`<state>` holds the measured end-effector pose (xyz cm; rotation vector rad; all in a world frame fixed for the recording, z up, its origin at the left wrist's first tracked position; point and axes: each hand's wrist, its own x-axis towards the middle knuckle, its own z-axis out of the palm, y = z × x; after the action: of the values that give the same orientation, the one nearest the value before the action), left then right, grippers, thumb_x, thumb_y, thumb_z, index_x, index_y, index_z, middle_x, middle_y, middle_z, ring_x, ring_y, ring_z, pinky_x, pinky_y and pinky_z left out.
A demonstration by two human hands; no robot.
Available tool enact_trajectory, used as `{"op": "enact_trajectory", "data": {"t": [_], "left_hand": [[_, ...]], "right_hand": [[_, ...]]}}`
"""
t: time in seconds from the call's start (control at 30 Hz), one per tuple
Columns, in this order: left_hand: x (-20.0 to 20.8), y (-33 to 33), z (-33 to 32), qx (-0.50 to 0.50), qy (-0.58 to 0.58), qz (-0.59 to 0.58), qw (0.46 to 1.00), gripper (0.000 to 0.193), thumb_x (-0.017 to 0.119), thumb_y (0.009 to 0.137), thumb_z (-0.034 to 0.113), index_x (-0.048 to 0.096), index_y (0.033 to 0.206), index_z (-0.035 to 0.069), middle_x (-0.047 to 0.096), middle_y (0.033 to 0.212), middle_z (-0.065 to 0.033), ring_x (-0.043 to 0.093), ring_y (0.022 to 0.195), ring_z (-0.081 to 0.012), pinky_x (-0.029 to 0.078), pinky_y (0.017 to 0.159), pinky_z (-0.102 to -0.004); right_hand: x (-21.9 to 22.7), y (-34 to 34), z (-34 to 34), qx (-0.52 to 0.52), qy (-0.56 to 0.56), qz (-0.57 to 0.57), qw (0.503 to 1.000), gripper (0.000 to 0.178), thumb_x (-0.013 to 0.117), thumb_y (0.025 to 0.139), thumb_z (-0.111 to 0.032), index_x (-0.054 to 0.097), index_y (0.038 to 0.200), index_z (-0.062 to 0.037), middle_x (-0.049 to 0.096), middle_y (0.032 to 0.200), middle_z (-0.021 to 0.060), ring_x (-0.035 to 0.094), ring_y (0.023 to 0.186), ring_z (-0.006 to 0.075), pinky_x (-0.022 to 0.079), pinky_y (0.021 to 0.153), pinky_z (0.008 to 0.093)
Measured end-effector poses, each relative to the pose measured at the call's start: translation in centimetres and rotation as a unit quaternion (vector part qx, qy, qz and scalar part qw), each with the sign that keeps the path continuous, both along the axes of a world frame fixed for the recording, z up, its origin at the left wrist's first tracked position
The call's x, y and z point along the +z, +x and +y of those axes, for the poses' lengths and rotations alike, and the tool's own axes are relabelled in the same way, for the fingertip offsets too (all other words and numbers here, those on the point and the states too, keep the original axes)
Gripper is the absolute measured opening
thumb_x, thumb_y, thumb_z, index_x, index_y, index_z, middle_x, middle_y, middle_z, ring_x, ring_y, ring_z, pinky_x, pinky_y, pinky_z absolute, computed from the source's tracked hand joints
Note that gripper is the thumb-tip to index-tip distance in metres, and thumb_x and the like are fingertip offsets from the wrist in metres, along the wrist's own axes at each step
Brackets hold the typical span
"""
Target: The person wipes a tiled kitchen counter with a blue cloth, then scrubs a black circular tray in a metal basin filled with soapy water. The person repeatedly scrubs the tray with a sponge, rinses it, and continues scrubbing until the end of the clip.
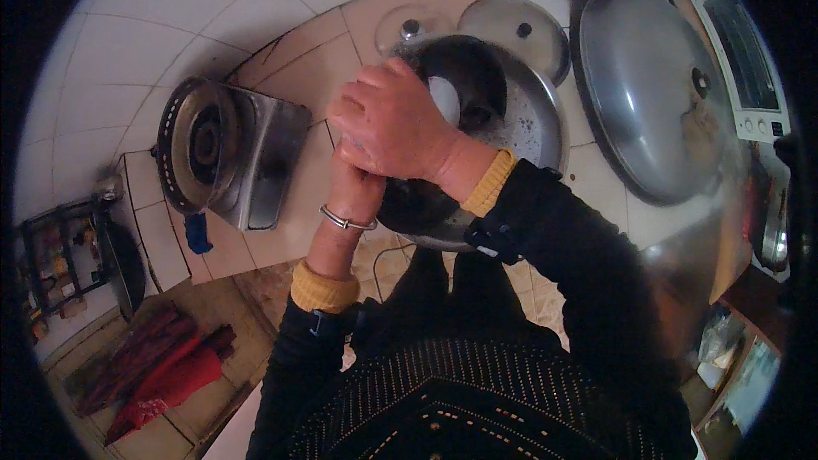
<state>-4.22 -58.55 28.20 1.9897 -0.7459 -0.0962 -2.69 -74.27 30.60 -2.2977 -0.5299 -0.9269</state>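
My right hand (394, 115) is wrapped over my left hand (356, 192), and the two are pressed together. The right hand's fingers are curled round. Most of the left hand's fingers are hidden, and anything between the palms is out of sight. Below and beyond the hands is a dark, round, deep pan (477, 64), partly covered by them. Inside it shows a pale rounded thing (444, 100), whose kind I cannot tell. The pan sits in a wide grey metal basin (543, 123) with spots of wet on its wall. A metal bangle (348, 222) circles my left wrist.
To the left stands a gas stove (277, 158) with a round burner. A glass lid (515, 25), a smaller clear lid (392, 25) and a large domed metal lid (648, 85) lie behind and right. A white oven (750, 60) is far right. Red cloth (170, 388) lies lower left.
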Motion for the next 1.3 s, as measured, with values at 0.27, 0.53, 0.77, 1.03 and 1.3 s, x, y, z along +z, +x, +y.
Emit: {"op": "enact_trajectory", "data": {"t": [0.27,0.53,0.77,1.03,1.3], "left_hand": [[1.5,-0.6,-0.8,0.041,0.005,0.052,0.998,0.066,0.047,0.069,-0.011,0.048,0.134,-0.003,0.062,0.115,-0.0263,0.062,0.112,-0.0369,0.045,0.099,-0.0374],[2.0,-0.1,-0.8,0.045,0.053,-0.007,0.998,0.066,0.050,0.068,-0.012,0.048,0.134,-0.003,0.062,0.115,-0.0273,0.063,0.108,-0.0387,0.048,0.093,-0.0386],[2.3,0.1,-0.8,0.047,0.074,0.011,0.996,0.065,0.050,0.068,-0.012,0.052,0.132,-0.002,0.063,0.114,-0.0258,0.062,0.107,-0.0398,0.048,0.093,-0.0411],[3.5,-0.2,-1.8,0.024,0.052,-0.064,0.996,0.074,0.045,0.066,-0.014,0.048,0.138,0.001,0.059,0.122,-0.0259,0.059,0.113,-0.0403,0.045,0.100,-0.0415],[3.2,0.2,-2.0,0.041,0.104,-0.044,0.993,0.072,0.048,0.066,-0.015,0.050,0.136,0.001,0.058,0.121,-0.0266,0.056,0.110,-0.0458,0.046,0.098,-0.0417]], "right_hand": [[-6.8,3.3,-9.6,-0.245,0.124,0.171,0.946,0.019,0.055,0.087,-0.023,0.057,0.085,-0.0040,0.061,0.081,0.0191,0.059,0.078,0.0382,0.047,0.069,0.0434],[-3.3,3.7,-6.1,-0.221,0.081,0.131,0.963,0.022,0.060,0.077,-0.028,0.059,0.078,-0.0064,0.064,0.084,0.0187,0.060,0.082,0.0405,0.046,0.071,0.0534],[-1.0,0.5,-1.4,0.013,-0.021,-0.014,1.000,0.020,0.064,0.070,-0.025,0.052,0.076,-0.0092,0.055,0.078,0.0108,0.055,0.075,0.0333,0.043,0.070,0.0481],[-9.1,4.7,-11.1,-0.275,0.250,0.174,0.912,0.016,0.060,0.081,-0.018,0.055,0.083,-0.0035,0.059,0.082,0.0186,0.059,0.085,0.0419,0.047,0.072,0.0485],[-0.6,1.4,-2.2,-0.055,0.020,-0.016,0.998,0.017,0.063,0.072,-0.027,0.058,0.072,-0.0108,0.061,0.072,0.0079,0.061,0.079,0.0355,0.044,0.068,0.0534]]}}
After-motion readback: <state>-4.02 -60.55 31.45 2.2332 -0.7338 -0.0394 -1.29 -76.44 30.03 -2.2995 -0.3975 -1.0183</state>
